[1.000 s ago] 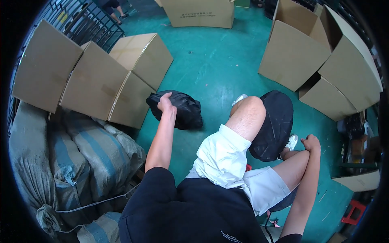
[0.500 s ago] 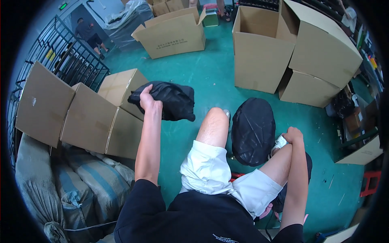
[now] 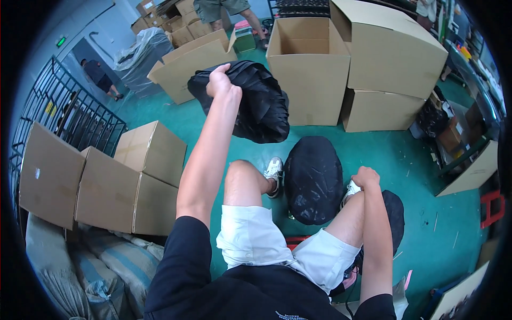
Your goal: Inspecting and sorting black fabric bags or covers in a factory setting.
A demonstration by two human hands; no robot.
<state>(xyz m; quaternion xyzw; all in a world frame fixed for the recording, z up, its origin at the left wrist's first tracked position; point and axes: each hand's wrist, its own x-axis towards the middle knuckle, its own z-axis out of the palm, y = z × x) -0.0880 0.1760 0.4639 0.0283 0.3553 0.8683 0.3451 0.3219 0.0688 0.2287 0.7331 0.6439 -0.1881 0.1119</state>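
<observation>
My left hand is raised in front of me, its fingers closed on the edge of a floppy black bag-like bundle of thin, creased material. The bundle hangs to the right of the hand, before the far cartons. On the floor between my feet stands a black oval form with a wrinkled, smudged surface; what lies inside is hidden. Curled into a loose fist, my right hand rests at my right knee, with no object visible in it. Another black bundle sits beyond my right leg, partly covered by it.
An open carton stands ahead, beside stacked cartons. Other cartons and woven sacks line the left. A metal rack stands behind them. Two people are farther off. A red stool is at right.
My left hand has carried the black bundle up, forward and to the right, toward the open carton. My view has shifted. The right hand stays at my knee.
</observation>
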